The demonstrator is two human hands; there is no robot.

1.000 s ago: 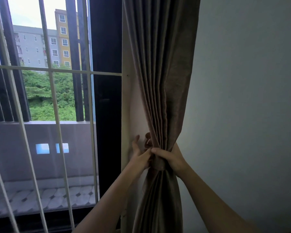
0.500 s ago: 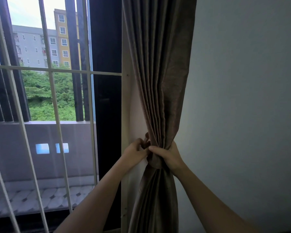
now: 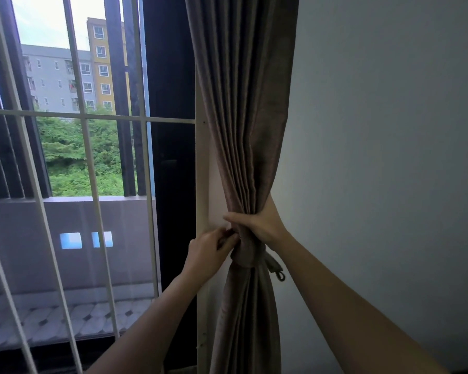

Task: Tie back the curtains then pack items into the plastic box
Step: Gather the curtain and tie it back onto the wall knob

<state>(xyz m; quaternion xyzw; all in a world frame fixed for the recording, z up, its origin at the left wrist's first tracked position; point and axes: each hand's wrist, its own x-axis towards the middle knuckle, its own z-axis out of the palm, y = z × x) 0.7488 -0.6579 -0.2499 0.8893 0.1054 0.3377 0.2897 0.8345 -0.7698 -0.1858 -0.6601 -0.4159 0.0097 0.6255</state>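
A brown pleated curtain (image 3: 241,103) hangs gathered at the right edge of the window. A tie-back band (image 3: 247,252) of the same cloth wraps its waist, and one end with a small ring (image 3: 278,273) dangles to the right. My right hand (image 3: 262,225) grips the gathered curtain just above the band. My left hand (image 3: 211,252) pinches the band's left end beside the cream window frame (image 3: 202,171). The plastic box is out of sight.
White window bars (image 3: 89,157) and glass fill the left half, with a balcony and buildings outside. A plain grey wall (image 3: 389,157) stands on the right of the curtain.
My right hand has slid up from the band to the pleats above it, uncovering the band and its dangling ring end. My left hand closed from spread fingers to a pinch.
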